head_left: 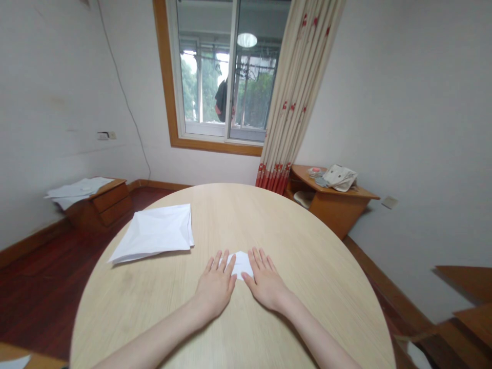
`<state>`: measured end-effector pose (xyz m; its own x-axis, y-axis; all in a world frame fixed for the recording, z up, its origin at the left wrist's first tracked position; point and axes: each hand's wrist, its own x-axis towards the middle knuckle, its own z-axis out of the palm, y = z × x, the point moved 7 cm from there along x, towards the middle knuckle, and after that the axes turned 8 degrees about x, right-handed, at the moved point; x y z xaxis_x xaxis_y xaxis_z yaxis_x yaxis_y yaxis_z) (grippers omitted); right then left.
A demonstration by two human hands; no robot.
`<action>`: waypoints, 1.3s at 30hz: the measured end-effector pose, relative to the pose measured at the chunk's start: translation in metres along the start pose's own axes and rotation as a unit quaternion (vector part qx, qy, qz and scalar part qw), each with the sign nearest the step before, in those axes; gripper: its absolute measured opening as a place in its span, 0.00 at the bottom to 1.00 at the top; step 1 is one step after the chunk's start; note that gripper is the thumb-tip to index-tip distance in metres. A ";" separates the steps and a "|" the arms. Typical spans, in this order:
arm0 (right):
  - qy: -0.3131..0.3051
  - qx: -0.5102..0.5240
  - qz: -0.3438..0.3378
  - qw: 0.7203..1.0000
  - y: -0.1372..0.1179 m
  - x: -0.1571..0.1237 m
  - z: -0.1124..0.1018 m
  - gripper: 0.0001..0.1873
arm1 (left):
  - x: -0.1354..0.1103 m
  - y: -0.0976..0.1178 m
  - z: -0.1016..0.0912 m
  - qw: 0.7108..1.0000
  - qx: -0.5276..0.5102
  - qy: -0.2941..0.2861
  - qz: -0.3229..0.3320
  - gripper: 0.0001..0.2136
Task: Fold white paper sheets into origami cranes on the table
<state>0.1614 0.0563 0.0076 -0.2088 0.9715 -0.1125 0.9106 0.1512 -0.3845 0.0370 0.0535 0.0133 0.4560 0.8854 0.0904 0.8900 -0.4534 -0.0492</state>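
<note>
Round wooden table [161,307], near centre: left hand [216,285] and right hand [265,281] lie flat, fingers spread, pressing a small folded white paper [241,263] between them. Stack of white sheets [156,233] far left on the table, apart from the hands. Window [226,77] and curtain [298,97] far back, low cabinet [102,202] left, corner shelf [332,202] right.

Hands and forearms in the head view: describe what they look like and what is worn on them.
Two bare hands: the left hand and the right hand wear no gloves, rings or watch. No sleeves, bracelets or markings show anywhere up to the picture's lower edge.
</note>
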 end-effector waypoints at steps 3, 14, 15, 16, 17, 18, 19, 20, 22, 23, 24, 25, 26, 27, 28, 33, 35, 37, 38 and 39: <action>0.013 -0.002 0.023 1.000 0.007 0.001 -0.003 0.46 | -0.002 -0.002 -0.001 1.000 -0.003 0.004 -0.023 0.23; -0.019 -0.055 0.056 0.997 0.008 -0.005 -0.010 0.41 | -0.004 -0.008 -0.003 0.997 0.016 -0.005 -0.077 0.28; -0.020 -0.058 0.056 0.997 0.009 -0.005 -0.010 0.38 | -0.004 -0.008 -0.004 0.997 0.015 -0.004 -0.078 0.28; -0.020 -0.060 0.054 0.997 0.011 -0.005 -0.011 0.36 | -0.004 -0.008 -0.004 0.997 0.014 -0.003 -0.079 0.28; -0.019 -0.061 0.054 0.996 0.012 -0.005 -0.012 0.33 | -0.004 -0.009 -0.004 0.997 0.012 -0.002 -0.079 0.28; -0.018 -0.064 0.054 0.996 0.014 -0.004 -0.013 0.32 | -0.004 -0.009 -0.004 0.997 0.012 -0.003 -0.078 0.28; -0.015 -0.066 0.057 0.996 0.016 -0.004 -0.013 0.30 | -0.005 -0.009 -0.004 0.997 0.011 -0.004 -0.075 0.28; -0.012 -0.069 0.061 0.996 0.019 -0.003 -0.014 0.30 | -0.005 -0.009 -0.004 0.997 0.011 -0.003 -0.071 0.27; -0.005 -0.073 0.074 0.995 0.024 -0.002 -0.015 0.29 | -0.005 -0.009 -0.004 0.998 0.008 -0.002 -0.061 0.25; -0.003 -0.074 0.081 0.994 0.027 -0.001 -0.015 0.29 | -0.004 -0.009 -0.003 0.998 0.007 -0.001 -0.055 0.24; -0.002 -0.073 0.085 0.994 0.029 0.000 -0.014 0.29 | -0.004 -0.010 -0.002 0.999 0.007 0.002 -0.051 0.24; -0.001 -0.071 0.087 0.994 0.031 0.001 -0.014 0.29 | -0.004 -0.010 -0.002 0.999 0.008 0.005 -0.047 0.24; 0.002 -0.069 0.089 0.994 0.033 0.002 -0.014 0.29 | -0.004 -0.010 -0.001 0.999 0.009 0.010 -0.045 0.24; 0.006 -0.067 0.091 0.994 0.036 0.002 -0.015 0.28 | -0.004 -0.010 0.000 0.999 0.009 0.017 -0.041 0.24; 0.011 -0.065 0.094 0.993 0.040 0.003 -0.015 0.29 | -0.004 -0.011 0.000 0.999 0.008 0.026 -0.038 0.24; 0.027 -0.039 0.131 0.990 0.065 0.008 -0.020 0.30 | -0.004 -0.013 0.005 0.999 -0.018 0.032 -0.016 0.25; 0.029 -0.018 0.124 0.992 0.068 0.010 -0.021 0.30 | -0.004 -0.014 0.005 0.999 -0.028 0.027 -0.006 0.25; 0.030 -0.005 0.123 0.992 0.068 0.011 -0.020 0.30 | -0.004 -0.014 0.005 0.999 -0.030 0.021 0.005 0.26; 0.033 -0.006 0.128 0.991 0.068 0.011 -0.020 0.30 | -0.003 -0.014 0.004 0.999 -0.028 0.018 0.011 0.26; 0.039 -0.011 0.134 0.990 0.067 0.011 -0.020 0.30 | -0.003 -0.013 0.004 0.999 -0.027 0.017 0.016 0.26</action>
<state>0.2277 0.0806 -0.0010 0.0694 0.9881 -0.1374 0.9373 -0.1117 -0.3301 0.0236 0.0571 0.0097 0.4836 0.8665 0.1235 0.8731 -0.4875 0.0013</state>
